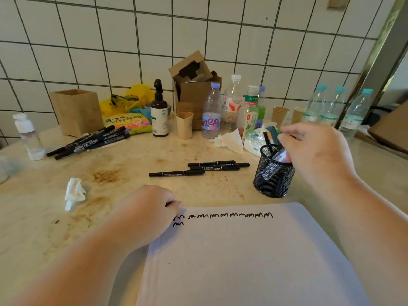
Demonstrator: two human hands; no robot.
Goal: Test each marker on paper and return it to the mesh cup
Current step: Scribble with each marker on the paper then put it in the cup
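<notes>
The right hand [313, 151] hovers at the mesh cup's [273, 180] rim, fingers pinched on a black marker [278, 151] whose lower end the hand hides. The left hand [152, 208], curled closed, pins the paper's [242, 257] top-left corner. Bare tabletop [132, 184] separates the paper from three loose markers [198, 168]

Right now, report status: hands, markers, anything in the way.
Right hand over mesh cup, fingers on a marker in it. Left hand pinning paper corner. Three markers loose on counter, more far left. Nothing blocking.
</notes>
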